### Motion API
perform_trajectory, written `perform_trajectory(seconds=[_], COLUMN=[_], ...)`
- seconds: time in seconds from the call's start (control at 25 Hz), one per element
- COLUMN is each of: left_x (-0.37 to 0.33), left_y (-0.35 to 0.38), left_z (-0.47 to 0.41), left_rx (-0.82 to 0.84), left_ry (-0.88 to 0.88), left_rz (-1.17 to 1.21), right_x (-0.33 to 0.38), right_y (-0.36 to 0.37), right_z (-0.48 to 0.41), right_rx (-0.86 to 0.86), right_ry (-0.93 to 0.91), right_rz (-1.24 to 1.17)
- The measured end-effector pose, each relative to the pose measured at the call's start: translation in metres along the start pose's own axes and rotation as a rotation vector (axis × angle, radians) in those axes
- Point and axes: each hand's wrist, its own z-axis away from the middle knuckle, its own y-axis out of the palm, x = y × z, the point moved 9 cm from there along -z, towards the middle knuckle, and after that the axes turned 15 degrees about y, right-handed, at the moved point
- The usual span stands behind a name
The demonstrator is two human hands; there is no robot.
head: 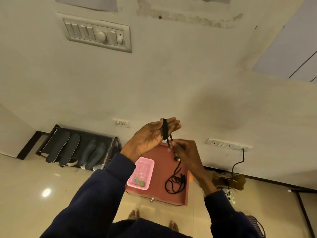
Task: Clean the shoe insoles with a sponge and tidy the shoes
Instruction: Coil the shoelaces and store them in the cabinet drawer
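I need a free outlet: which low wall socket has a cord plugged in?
The long socket plate on the right: a black cord hangs from its end. The smaller socket, left, has none.

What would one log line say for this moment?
left hand: palm up, lace wound round fingers | right hand: pinches lace | insoles: on rack

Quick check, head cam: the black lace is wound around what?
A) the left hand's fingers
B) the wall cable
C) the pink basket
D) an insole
A: the black lace loops round the straight fingers of the left hand, and the right hand pinches it just below.
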Motion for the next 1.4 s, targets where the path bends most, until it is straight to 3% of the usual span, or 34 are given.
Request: perform_trajectory(seconds=[0.16, 0.28, 0.4, 0.52, 0.64, 0.8, 0.92, 1.0, 1.08, 1.16, 1.28, 1.4], left_x=[-0.017, -0.016, 0.001, 0.025, 0.034, 0.017, 0.006, -0.001, -0.004, -0.001, 0.019, 0.039], left_y=[-0.012, -0.025, -0.027, -0.023, -0.020, -0.014, -0.016, -0.022, -0.031, -0.034, -0.034, -0.026], left_z=[-0.025, -0.034, -0.027, -0.011, -0.001, -0.010, -0.020, -0.028, -0.033, -0.033, -0.024, -0.014], left_rx=[-0.020, -0.041, -0.084, -0.065, -0.042, -0.059, -0.026, -0.028, -0.071, -0.109, -0.175, -0.081], left_ry=[0.266, 0.321, 0.190, -0.092, -0.235, -0.008, 0.210, 0.316, 0.348, 0.324, 0.174, -0.058], left_rz=[-0.037, -0.389, -0.631, -0.725, -0.541, -0.120, -0.071, -0.063, -0.206, -0.445, -0.635, -0.730], right_x=[-0.013, 0.014, 0.050, 0.066, 0.050, -0.011, -0.032, -0.032, -0.016, 0.007, 0.045, 0.049], right_y=[0.025, 0.006, -0.018, -0.034, -0.042, -0.021, 0.006, 0.018, 0.019, 0.006, -0.025, -0.040], right_z=[0.024, 0.022, 0.002, -0.033, -0.054, -0.031, -0.002, 0.009, 0.015, 0.011, -0.015, -0.052], right_rx=[0.072, 0.018, -0.107, -0.162, -0.120, -0.024, 0.070, 0.113, 0.133, 0.113, -0.053, -0.064], right_ry=[-0.006, -0.093, -0.244, -0.311, -0.219, -0.010, 0.045, 0.022, -0.052, -0.157, -0.307, -0.305], right_rz=[0.158, 0.284, 0.464, 0.503, 0.297, 0.055, -0.024, 0.046, 0.166, 0.289, 0.505, 0.475])
